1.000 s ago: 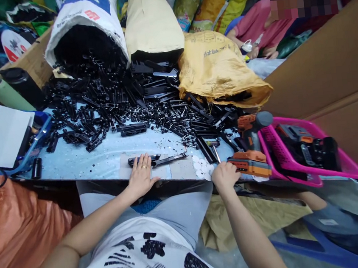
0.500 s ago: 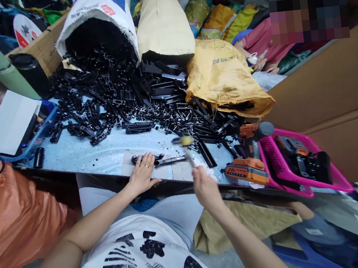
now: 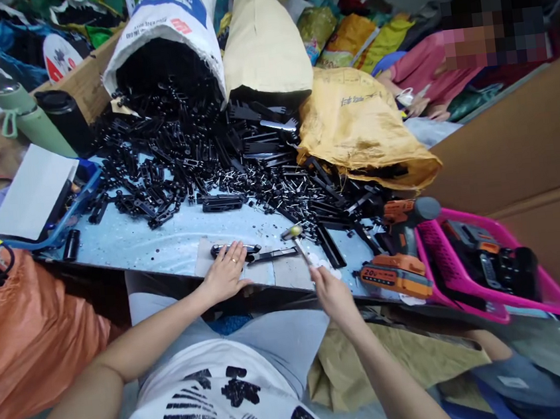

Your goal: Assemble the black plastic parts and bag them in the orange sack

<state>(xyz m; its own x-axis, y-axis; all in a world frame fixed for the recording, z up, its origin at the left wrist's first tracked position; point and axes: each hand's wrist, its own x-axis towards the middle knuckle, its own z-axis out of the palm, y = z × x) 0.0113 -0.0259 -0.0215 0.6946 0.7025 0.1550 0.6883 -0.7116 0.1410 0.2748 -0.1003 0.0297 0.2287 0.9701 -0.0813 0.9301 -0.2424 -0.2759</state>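
Observation:
My left hand (image 3: 226, 269) lies palm down with its fingers stretched out over a long black metal part (image 3: 251, 247), pressing it to a pale board (image 3: 204, 257) at the bench's front edge. A second long black part (image 3: 277, 254) extends to the right of it, on the same board. In my right hand (image 3: 333, 292), fingers wrapped round the handle, is a small hammer (image 3: 293, 232) with a yellowish and dark head. Its head is just above the bench, right of the parts. Beyond both hands lies a heap of loose black parts and pins (image 3: 277, 183).
An orange cordless drill (image 3: 397, 274) stands by a pink basket (image 3: 549, 298) at the right. White (image 3: 118, 50), cream (image 3: 267, 44) and yellow (image 3: 366, 127) sacks line the back. A blue tray (image 3: 92, 182) and green bottle (image 3: 40, 121) are left. Another person (image 3: 425, 67) sits across.
The hammer head has dropped slightly towards the bench and shows less blur. My left hand stays on the black part. The whole view has shifted a little.

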